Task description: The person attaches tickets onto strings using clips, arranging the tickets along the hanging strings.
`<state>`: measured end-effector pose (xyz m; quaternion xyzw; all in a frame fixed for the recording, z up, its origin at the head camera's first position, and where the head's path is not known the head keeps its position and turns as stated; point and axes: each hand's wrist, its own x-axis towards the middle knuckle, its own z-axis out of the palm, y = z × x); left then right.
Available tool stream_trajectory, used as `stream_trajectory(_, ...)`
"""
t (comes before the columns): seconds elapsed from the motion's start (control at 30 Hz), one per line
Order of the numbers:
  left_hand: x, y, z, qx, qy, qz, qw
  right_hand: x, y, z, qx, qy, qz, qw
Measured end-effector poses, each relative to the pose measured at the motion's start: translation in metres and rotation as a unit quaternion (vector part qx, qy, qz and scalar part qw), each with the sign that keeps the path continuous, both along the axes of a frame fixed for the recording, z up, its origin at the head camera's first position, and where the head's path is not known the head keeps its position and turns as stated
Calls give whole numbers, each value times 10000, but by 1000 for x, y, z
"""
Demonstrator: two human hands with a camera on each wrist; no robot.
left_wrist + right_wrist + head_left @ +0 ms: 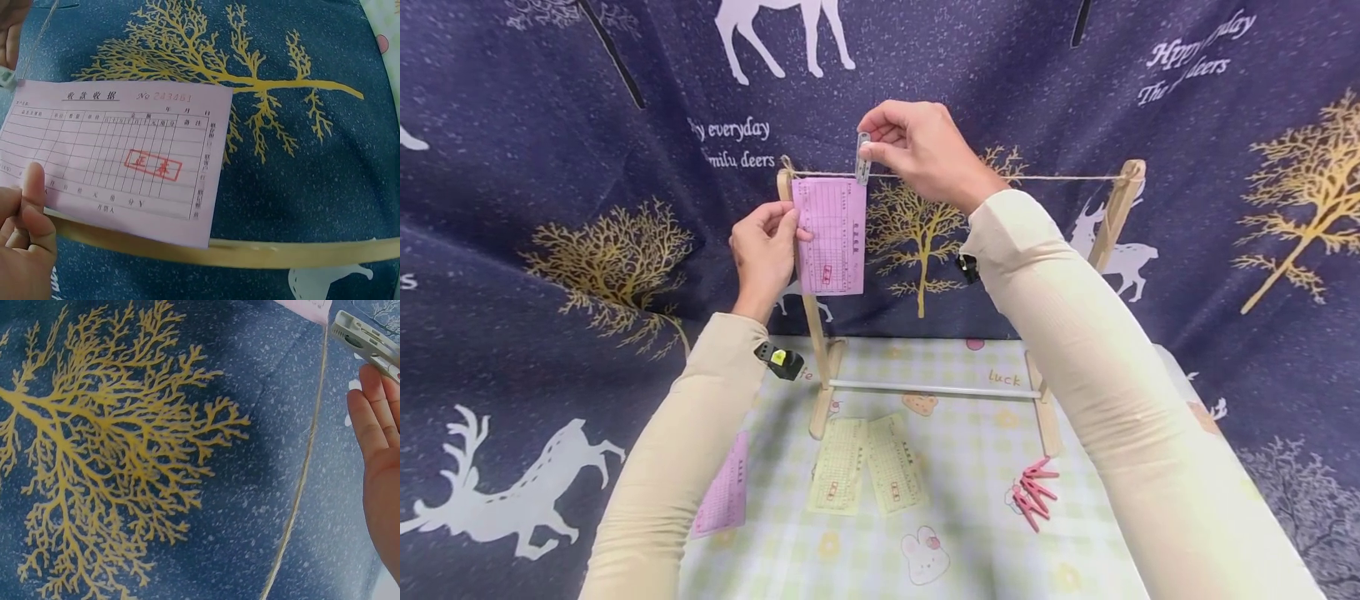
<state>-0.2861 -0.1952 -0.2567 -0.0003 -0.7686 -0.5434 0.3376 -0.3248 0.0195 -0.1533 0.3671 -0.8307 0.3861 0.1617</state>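
Observation:
My left hand [764, 250] pinches the left edge of a pink receipt slip [833, 233], which hangs upright with its top edge at the string [1052, 177]. In the left wrist view the slip shows a printed table and a red stamp. My right hand [925, 152] holds a grey clothespin [862, 158] between thumb and fingers, above the string. The pin's lower end overlaps the slip's top right corner in the head view. From the right wrist, the clothespin [365, 342] appears right beside the slip's corner and the string.
The string runs between two wooden posts [1116, 218] of a stand with a white crossbar [932, 389]. On the checked tablecloth lie two yellow slips [838, 467], several pink clothespins [1033, 492], and another pink slip [724, 492] partly behind my left sleeve. A dark patterned cloth hangs behind.

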Motion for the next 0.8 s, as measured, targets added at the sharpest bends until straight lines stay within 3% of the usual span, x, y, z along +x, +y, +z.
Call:
stream_trajectory(0.33,-1,9,1,260,-74,223,9994,-1,-18,2,-107,186,231,9995)
stream_trajectory(0.8,-3,14,7,762,-165,314,9965,-5,-34,-4,-10,254,230,9994)
